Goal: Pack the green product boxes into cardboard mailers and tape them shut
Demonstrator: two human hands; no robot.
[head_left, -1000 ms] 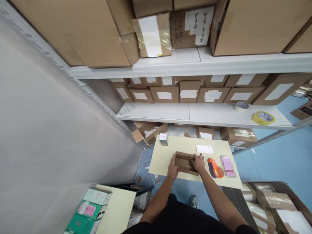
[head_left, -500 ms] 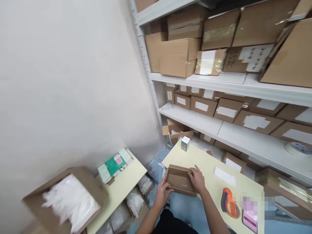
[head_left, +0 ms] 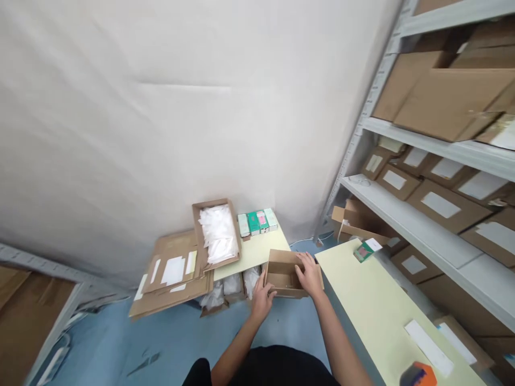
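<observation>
In the head view an open-topped cardboard box [head_left: 285, 292] is held between both hands, over the floor in the gap between two pale yellow tabletops. My left hand [head_left: 261, 297] grips its left side, fingers at the rim. On the right side, my right hand [head_left: 309, 276] clasps the wall, with fingers over the edge. The box's inside looks bare. Nearest on the right stands a small green box with a white top [head_left: 367, 249], on the right tabletop [head_left: 362, 295].
On the left tabletop [head_left: 257, 249] are a carton of white plastic bags [head_left: 219, 233], several green and white small boxes [head_left: 253, 221] and flattened cardboard [head_left: 169, 268]. Shelving [head_left: 402, 214] packed with cartons lines the right. An orange tape dispenser [head_left: 422, 374] lies at the bottom right.
The view has swung left, bringing the left tabletop, flattened cardboard and floor into sight. Both hands have carried the cardboard box leftward, away from the right tabletop.
</observation>
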